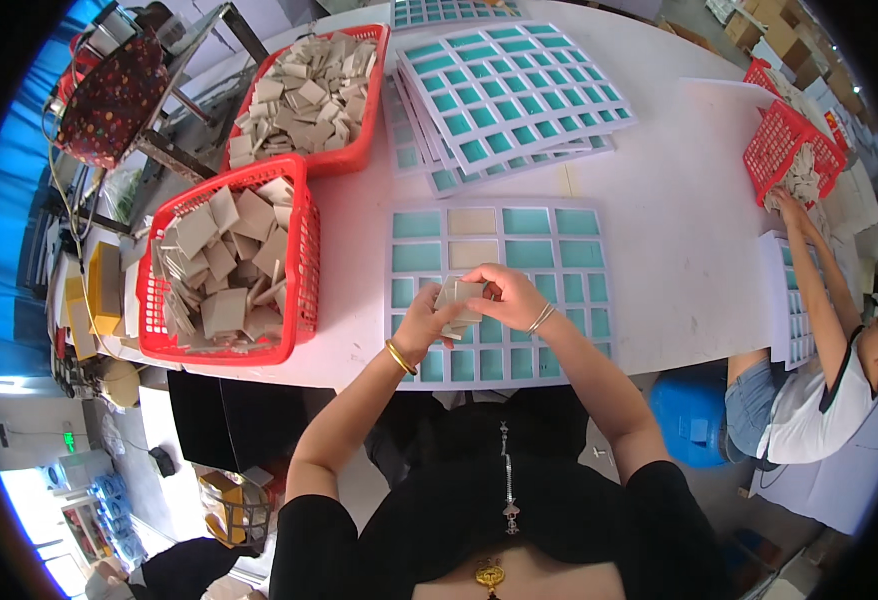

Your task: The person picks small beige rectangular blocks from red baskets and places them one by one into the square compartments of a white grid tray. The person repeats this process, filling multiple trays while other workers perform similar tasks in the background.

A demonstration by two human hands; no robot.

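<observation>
Thin, matt beige tiles, square-cornered, over the middle of a white-ribbed, teal-celled tray on counter. Left hand grips them from 8 o'clock; right hand pinches at 3. Broad face upward; fingers obscure the long axis. Red lattice basket, tile-heaped, at 9 o'clock.

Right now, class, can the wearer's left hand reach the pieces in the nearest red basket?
Probably yes: the nearest red basket is open-topped with nothing blocking the way, though the left hand holds other pale pieces.
</observation>
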